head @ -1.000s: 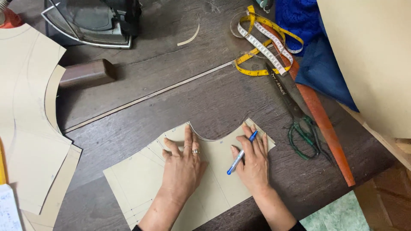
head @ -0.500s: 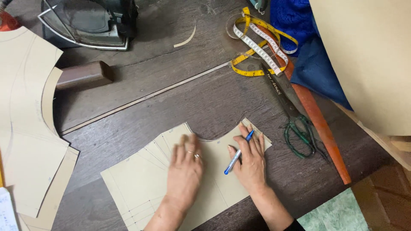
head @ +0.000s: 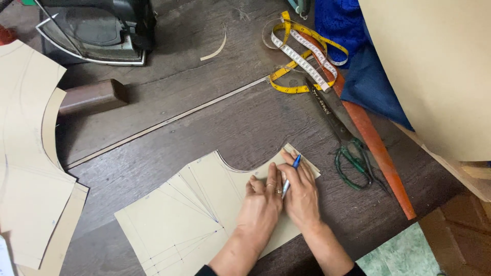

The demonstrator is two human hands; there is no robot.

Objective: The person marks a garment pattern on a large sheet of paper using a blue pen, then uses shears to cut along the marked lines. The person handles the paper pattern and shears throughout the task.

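A tan paper pattern piece (head: 189,214) with pencil lines and a curved neckline cut lies on the dark wooden table (head: 204,128). My left hand (head: 262,202) presses flat on its right part, rings on the fingers. My right hand (head: 300,194) rests right beside it, touching it, and holds a blue pen (head: 291,171) whose tip points up toward the pattern's top right corner.
Black-bladed scissors with green handles (head: 342,138) lie to the right beside a long orange strip (head: 378,153). A yellow tape measure (head: 302,56), blue cloth (head: 353,46), large tan paper sheet (head: 434,66), iron (head: 97,28), brown block (head: 92,97) and more pattern pieces (head: 25,153) surround.
My left hand has slid right across the pattern until it touches my right hand. The right hand and pen have stayed near the pattern's top right corner.
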